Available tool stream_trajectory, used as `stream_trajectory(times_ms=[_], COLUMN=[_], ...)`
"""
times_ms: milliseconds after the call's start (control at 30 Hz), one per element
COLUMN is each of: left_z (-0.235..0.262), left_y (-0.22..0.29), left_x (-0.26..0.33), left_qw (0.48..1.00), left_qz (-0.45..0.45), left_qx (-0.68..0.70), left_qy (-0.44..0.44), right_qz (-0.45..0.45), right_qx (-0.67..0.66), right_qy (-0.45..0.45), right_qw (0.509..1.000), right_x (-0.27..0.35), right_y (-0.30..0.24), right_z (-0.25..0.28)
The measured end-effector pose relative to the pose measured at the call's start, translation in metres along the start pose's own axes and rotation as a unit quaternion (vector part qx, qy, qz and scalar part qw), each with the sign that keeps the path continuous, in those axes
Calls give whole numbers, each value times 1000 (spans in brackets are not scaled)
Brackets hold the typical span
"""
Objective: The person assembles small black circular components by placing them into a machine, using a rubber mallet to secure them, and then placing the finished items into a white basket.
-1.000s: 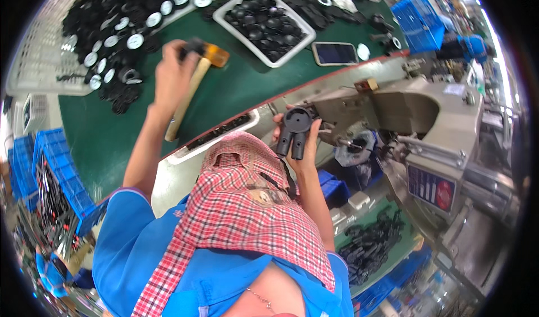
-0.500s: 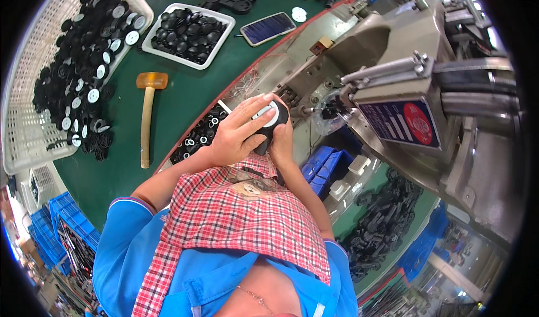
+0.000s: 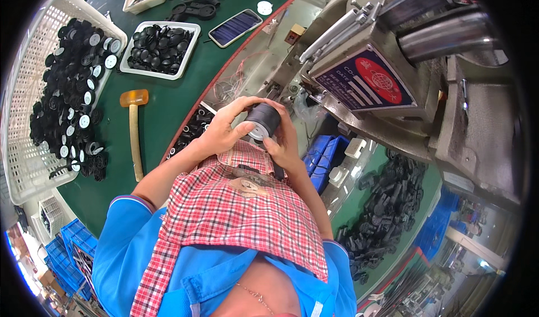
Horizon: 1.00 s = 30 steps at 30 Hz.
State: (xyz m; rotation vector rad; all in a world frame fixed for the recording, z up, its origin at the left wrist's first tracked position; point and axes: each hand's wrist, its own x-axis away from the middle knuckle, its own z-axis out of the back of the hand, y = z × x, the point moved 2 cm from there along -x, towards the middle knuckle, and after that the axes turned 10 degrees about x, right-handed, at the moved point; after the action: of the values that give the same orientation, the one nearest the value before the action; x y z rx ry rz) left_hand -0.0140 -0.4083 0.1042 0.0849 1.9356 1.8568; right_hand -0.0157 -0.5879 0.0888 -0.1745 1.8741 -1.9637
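Between my two hands, just above the red checked apron, is a thick black round part (image 3: pixel 265 116) with a white disc on its end, tilted so the disc points down toward me. My left hand (image 3: pixel 225 127) closes on its left side, the thumb lying near the disc's edge. On the opposite side my right hand (image 3: pixel 287 141) wraps round it, thumb close to the disc's lower edge. Fingers cover the part's far side. Below and left of the hands, small black pieces with white rings (image 3: pixel 193 125) lie along the table edge, partly hidden by my left arm.
A large metal machine (image 3: pixel 387 81) stands close on the right. The green table (image 3: pixel 112 129) holds a mallet (image 3: pixel 133 106), a white tray (image 3: pixel 188 59) of black caps, a big white basket (image 3: pixel 19 112) of black and white discs, and a phone (image 3: pixel 236 28). Blue bins (image 3: pixel 323 157) sit right of my hands.
The black part has turned so its white disc faces down toward me. My left hand has moved from over the disc to the part's side. The view has shifted slightly.
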Motion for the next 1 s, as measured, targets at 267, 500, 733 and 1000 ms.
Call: stream_trajectory(times_ms=[267,500,733,1000], left_z=[-6,-35,-40,-25], left_y=[-24,-48,-127,-114], left_x=[-26,-93,-86,-50], left_qw=[993,993,983,964], left_qz=[77,110,58,250], left_qx=[-72,-33,-170,-94], left_qy=[58,12,47,-9], right_qz=[-101,-162,-241,-226], right_qx=[-8,-33,-95,-105], right_qy=[130,249,285,348], right_qw=[986,954,923,904], right_x=[8,-3,-1,6], right_y=[35,39,85,92], right_z=[7,43,51,36])
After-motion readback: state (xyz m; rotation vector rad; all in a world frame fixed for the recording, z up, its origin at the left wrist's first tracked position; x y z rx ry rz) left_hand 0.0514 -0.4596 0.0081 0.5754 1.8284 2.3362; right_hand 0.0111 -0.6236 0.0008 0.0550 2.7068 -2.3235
